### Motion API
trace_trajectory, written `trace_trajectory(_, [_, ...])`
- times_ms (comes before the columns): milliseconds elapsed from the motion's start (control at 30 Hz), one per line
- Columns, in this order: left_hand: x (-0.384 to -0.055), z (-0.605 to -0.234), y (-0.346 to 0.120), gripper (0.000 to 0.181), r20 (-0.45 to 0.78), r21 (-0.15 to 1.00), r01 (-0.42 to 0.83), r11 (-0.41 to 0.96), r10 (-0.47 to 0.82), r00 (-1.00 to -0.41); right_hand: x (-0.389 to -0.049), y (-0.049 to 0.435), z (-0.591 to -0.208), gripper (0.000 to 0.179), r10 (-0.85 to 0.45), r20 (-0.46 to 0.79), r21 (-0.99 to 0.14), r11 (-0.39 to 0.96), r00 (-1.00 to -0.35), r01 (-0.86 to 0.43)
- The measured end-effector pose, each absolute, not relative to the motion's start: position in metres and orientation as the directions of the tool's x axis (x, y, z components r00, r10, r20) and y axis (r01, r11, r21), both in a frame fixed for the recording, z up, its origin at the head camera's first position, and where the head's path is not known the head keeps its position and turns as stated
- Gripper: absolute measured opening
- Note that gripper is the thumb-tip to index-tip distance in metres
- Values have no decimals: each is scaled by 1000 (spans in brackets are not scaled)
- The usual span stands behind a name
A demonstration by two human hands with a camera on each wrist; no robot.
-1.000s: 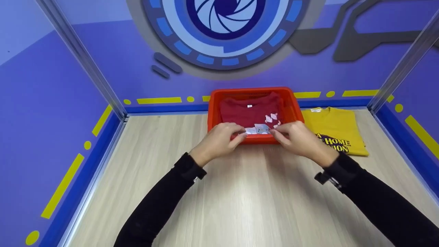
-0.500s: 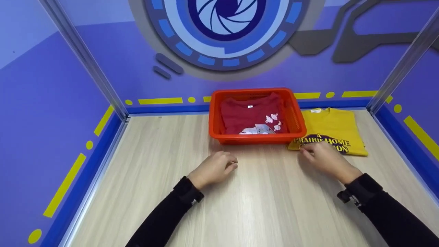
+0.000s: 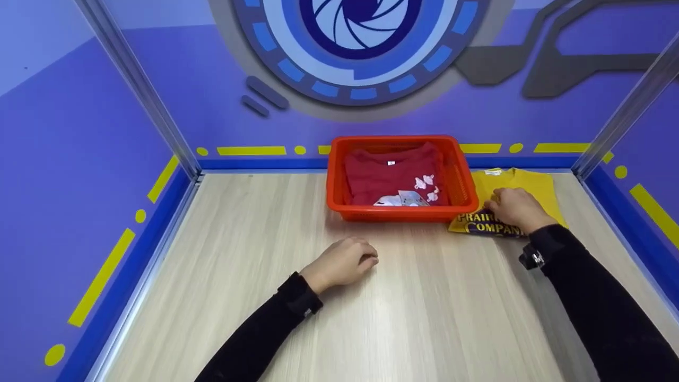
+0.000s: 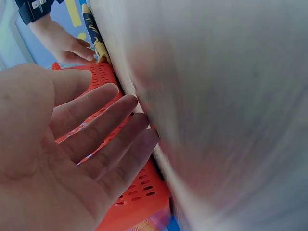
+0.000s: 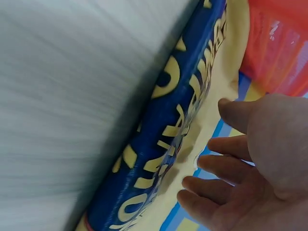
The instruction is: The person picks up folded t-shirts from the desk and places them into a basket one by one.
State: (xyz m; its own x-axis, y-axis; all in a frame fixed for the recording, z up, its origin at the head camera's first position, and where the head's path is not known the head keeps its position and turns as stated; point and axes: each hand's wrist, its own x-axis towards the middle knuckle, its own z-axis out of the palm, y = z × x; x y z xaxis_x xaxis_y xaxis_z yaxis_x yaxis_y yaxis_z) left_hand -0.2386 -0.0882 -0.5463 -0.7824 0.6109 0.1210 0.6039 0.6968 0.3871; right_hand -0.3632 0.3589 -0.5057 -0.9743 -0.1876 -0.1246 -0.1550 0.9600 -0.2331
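A folded yellow T-shirt (image 3: 538, 185) with dark blue and yellow lettering lies on the table at the right. My right hand (image 3: 517, 208) is over its middle, fingers loosely bent and holding nothing. In the right wrist view, that hand (image 5: 269, 163) has spread fingers just above the shirt's lettered front fold (image 5: 159, 139); whether they touch the cloth I cannot tell. Left of the shirt stands a red plastic basket (image 3: 406, 214) with a folded dark red T-shirt (image 3: 382, 178) inside. My left hand (image 3: 342, 262) stays near the tabletop in front of the basket, fingers relaxed.
The pale wood-grain table (image 3: 254, 223) is bounded by blue-purple printed panels at the back (image 3: 297, 127) and both sides, with metal corner posts (image 3: 143, 90). The basket's right side overlaps the yellow shirt's left edge in view.
Both hands have let go of the basket's front rim. The left drew back onto the table area in front; the right swung right, then forward over the yellow T-shirt.
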Motion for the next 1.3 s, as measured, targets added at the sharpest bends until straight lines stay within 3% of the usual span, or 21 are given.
trace_trajectory(267, [-240,-550,-93,21,128,379,610,696,614,-779,-379,371,-514,51,-192,-285,-210,968,-939,-135])
trace_trajectory(467, [-240,-548,-93,20,126,371,603,707,604,-787,-374,369,-508,47,-210,-299,-213,965,-931,-150])
trace_trajectory(733, [-237,-552,-88,21,127,351,596,722,594,-795,-343,367,-506,59,-209,-355,-202,969,-911,-143])
trace_trajectory(1000, [-234,-554,-89,20,152,329,602,727,589,-794,-302,348,-510,47,-249,-358,-167,965,-900,-201])
trace_trajectory(1300, [-236,-553,-86,20,155,318,601,734,585,-796,-266,335,-513,48,-236,-303,-166,967,-923,-193])
